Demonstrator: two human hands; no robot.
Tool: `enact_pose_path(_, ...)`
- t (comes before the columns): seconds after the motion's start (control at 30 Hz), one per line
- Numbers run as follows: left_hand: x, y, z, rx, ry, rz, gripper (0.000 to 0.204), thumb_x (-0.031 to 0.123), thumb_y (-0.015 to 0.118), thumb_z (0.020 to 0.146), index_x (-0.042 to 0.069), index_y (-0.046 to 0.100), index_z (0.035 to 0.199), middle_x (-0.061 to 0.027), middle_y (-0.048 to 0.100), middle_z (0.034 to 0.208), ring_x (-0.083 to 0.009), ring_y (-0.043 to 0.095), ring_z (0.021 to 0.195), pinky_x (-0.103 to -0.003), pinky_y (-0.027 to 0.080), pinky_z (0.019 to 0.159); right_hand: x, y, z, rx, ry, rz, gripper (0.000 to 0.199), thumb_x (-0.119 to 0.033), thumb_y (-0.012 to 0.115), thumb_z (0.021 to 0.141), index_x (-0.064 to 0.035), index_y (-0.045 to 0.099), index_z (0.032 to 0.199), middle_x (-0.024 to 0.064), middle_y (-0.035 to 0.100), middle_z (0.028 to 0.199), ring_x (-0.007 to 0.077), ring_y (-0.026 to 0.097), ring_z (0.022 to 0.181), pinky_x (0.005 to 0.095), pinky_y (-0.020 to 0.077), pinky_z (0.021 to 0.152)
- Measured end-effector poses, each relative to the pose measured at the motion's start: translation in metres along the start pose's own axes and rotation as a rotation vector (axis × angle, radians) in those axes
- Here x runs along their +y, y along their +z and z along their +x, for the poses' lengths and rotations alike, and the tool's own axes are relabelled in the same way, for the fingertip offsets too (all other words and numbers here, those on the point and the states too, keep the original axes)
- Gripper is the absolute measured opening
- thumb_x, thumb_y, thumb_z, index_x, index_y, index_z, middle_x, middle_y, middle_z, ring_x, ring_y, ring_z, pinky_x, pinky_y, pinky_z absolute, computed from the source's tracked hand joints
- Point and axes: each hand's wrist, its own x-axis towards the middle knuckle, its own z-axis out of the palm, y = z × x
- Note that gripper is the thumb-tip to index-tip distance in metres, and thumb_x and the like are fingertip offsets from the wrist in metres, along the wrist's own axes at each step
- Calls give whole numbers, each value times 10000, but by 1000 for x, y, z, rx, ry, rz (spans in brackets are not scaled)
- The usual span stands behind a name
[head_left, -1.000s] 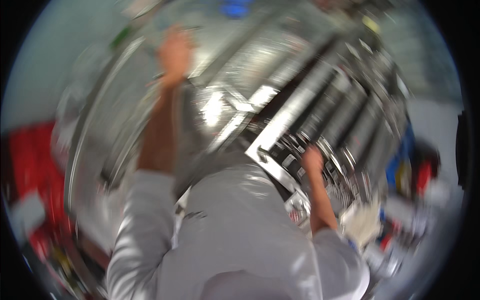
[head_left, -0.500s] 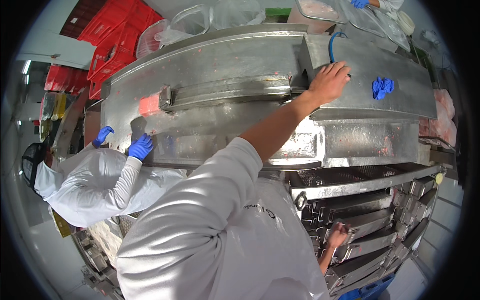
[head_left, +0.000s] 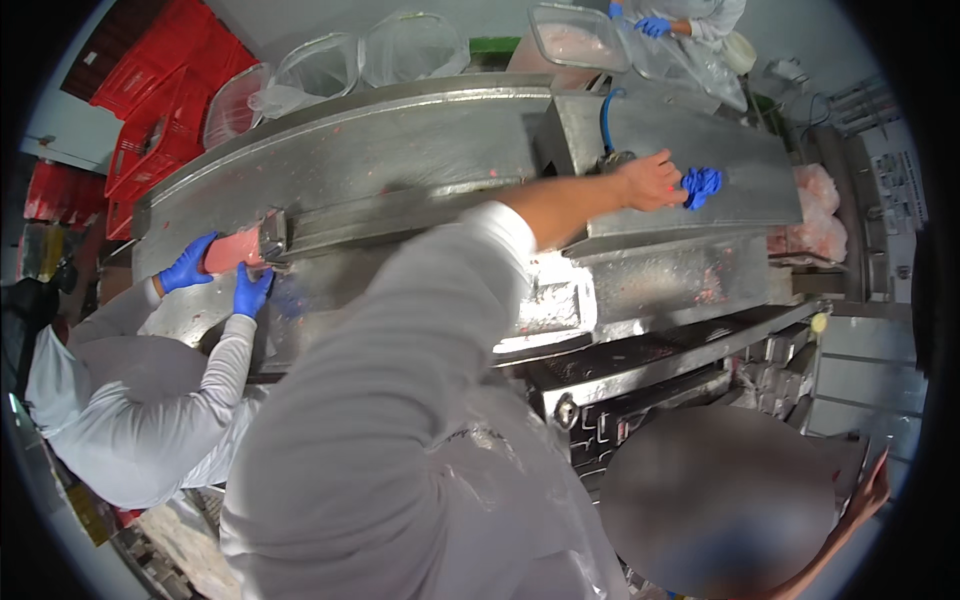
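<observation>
My left hand (head_left: 650, 182) reaches across the steel worktop, its bare fingers closed at the near edge of a crumpled pair of blue gloves (head_left: 704, 187). The gloves lie on a raised steel housing (head_left: 740, 150). Just behind my wrist, a blue hose (head_left: 607, 120) meets a dark fitting (head_left: 615, 160). At the lower right edge my bare right arm (head_left: 850, 530) shows beside a large blurred oval patch; its fingers cannot be made out. On the left, a co-worker's two blue-gloved hands hold a pink meat block (head_left: 232, 250) against a metal mould end (head_left: 271, 236).
Red crates (head_left: 160, 130) are stacked at the far left. Bag-lined hoops (head_left: 415, 50) and a tub of pink meat (head_left: 575, 45) stand behind the table. A rack of metal moulds (head_left: 660, 400) stands at my front right. Another gloved person works at the back.
My view has turned, shifting the scene leftward. My left hand has moved from the hose fitting to the gloves. The co-worker's hands have closed around the meat block. My right hand has left the rack.
</observation>
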Motion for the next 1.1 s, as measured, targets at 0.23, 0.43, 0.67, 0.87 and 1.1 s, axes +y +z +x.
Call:
enact_pose_path(0.23,97,-62,22,100,-502,-517,523,379,468,1043,64,461,1461,-244,514,1349,-386,461,1304,-591,255,1154,-127,-47,98,105,-262,-111,471,-301,592,1066,17,490,734,-5,317,647,84,273,648,339,224,528)
enact_pose_path(0.43,133,-207,-51,216,-434,-2316,596,543,351,1076,70,558,1374,-145,624,1330,-245,601,1223,-372,448,1089,-458,7,-26,166,-1178,262,197,-98,787,775,-103,602,708,-3,515,662,165,524,617,347,442,555)
enact_pose_path(0.67,109,-179,-253,424,-906,-3038,555,512,411,1014,79,650,1266,-146,711,1172,-272,704,1025,-431,555,947,-652,104,-117,-117,-1843,597,181,-215,721,644,-60,628,652,4,526,599,200,551,605,344,450,651)
enact_pose_path(0.87,121,-118,-314,587,-548,-3347,632,605,458,1000,25,688,1102,-179,723,1097,-292,711,969,-424,570,884,-712,169,-177,-183,-1983,582,187,-231,695,723,-78,655,623,61,644,659,230,648,680,374,496,700)
enact_pose_path(1.1,162,-89,-290,816,-869,-3276,586,588,463,1010,45,674,1065,-151,704,1049,-268,690,927,-415,562,853,-693,179,-163,-414,-1974,583,258,-231,687,799,-57,663,611,76,673,693,232,659,687,354,518,710)
